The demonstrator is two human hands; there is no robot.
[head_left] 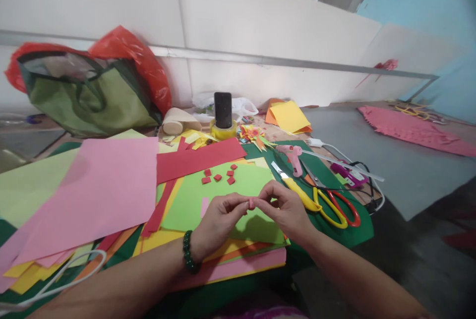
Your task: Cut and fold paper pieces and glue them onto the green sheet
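Between the fingertips of both hands is a small pink paper piece. My left hand, with a green bead bracelet at the wrist, pinches it from the left. My right hand pinches it from the right. Both hands are above a light green sheet on a stack of coloured paper. Several small red squares lie on that sheet beyond the hands. A pink strip rests beside my left hand.
Right of the hands lie a yellow-handled cutter, scissors and a pink glue gun. Pink sheets cover the left side. A phone stands behind, and a green bag sits at the back left.
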